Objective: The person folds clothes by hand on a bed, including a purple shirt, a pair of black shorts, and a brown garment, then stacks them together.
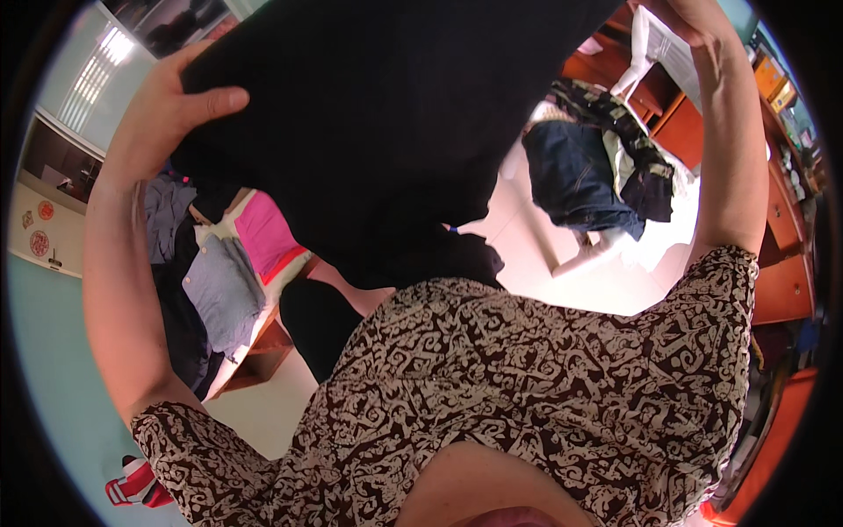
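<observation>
A large piece of black cloth [382, 132], likely a garment, is spread between my raised arms and fills the upper middle of the view. My left hand [164, 109] grips its left edge, with the thumb lying over the front and the fingers behind. At the top right, my right hand [681, 16] is at the cloth's upper corner; its fingers are cut off by the picture's rim. The lower part of the cloth hangs close to my patterned blouse [500, 369].
To the left, a bed or bench holds a folded grey-blue garment [224, 290], a pink cloth [265, 230] and dark clothes. Dark blue jeans [579, 171] and a patterned dark garment [649, 174] hang over a white rack at right. Wooden drawers [780, 283] stand along the right side.
</observation>
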Demonstrator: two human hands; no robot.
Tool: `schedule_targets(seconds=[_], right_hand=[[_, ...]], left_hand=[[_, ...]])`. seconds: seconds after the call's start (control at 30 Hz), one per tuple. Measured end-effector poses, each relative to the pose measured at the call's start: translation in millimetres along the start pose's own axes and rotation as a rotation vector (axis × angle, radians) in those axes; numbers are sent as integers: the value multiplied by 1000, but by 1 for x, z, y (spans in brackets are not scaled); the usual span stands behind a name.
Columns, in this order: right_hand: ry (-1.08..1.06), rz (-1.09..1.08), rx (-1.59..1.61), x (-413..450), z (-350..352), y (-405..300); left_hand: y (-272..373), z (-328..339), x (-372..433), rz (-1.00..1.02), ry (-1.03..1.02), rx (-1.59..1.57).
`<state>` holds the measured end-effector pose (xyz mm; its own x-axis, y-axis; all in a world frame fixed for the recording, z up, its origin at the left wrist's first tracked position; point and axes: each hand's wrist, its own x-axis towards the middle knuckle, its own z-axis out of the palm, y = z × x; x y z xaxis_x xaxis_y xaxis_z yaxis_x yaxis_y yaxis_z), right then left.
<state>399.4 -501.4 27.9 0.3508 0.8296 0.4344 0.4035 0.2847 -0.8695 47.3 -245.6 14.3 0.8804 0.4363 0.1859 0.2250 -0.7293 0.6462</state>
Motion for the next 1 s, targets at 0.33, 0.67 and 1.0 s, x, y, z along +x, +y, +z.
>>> schedule_targets(seconds=[0.33,0.67,1.0], right_hand=[[169,-111,-28,59,-25,-32],[190,-375,-342,-35,-65,-32],[-314,-570,-43,43,132,-9]], left_hand=[[0,-36,70,83,1,-112],[-45,-24,25,964,819,414],[37,113,74,1095,1042,-283]])
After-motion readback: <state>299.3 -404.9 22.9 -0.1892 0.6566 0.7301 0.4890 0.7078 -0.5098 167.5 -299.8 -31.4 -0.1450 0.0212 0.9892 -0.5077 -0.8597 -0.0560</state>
